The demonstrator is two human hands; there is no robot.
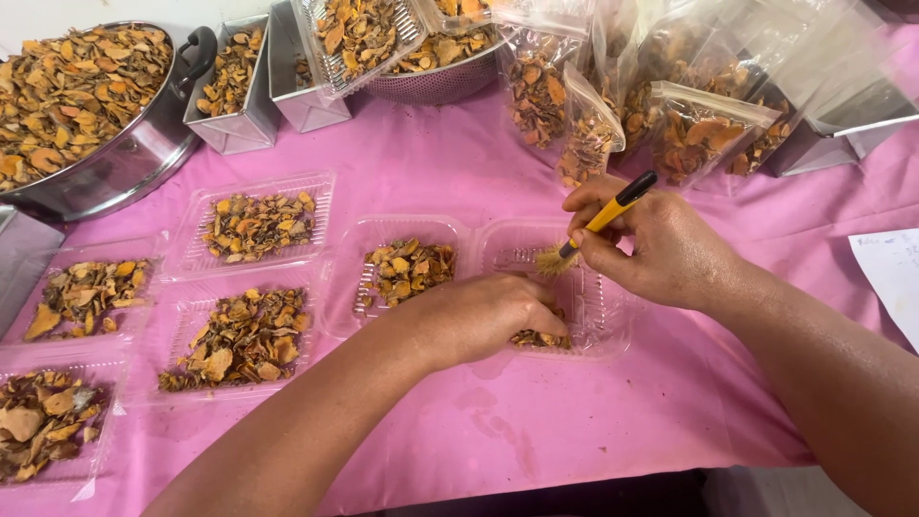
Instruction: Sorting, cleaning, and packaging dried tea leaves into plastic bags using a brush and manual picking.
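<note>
Our left hand (479,321) cupped over dried orange chips (539,338) in clear hinged tray (613,330), grip unclear. At 1 o'clock, right hand (661,249) pinches yellow-handled brush (595,225). Filled plastic trays (254,335) at 9 o'clock; steel pot (115,168), crinkled bags (704,134) beyond on pink cloth (574,421).

Five clear plastic trays filled with dried orange-brown slices: one (260,224), two (84,295), three (244,337), four (46,426), five (405,270). One more clear tray (598,306) nearly bare. Two rectangular steel tins (233,88) and (299,81). One large steel pot (91,105). One steel colander (436,81). Several clear filled bags (704,134), number unclear. One small yellow-handled brush (598,222). One sheet of white paper (890,278). Two hands: left (483,316), right (651,249).
</note>
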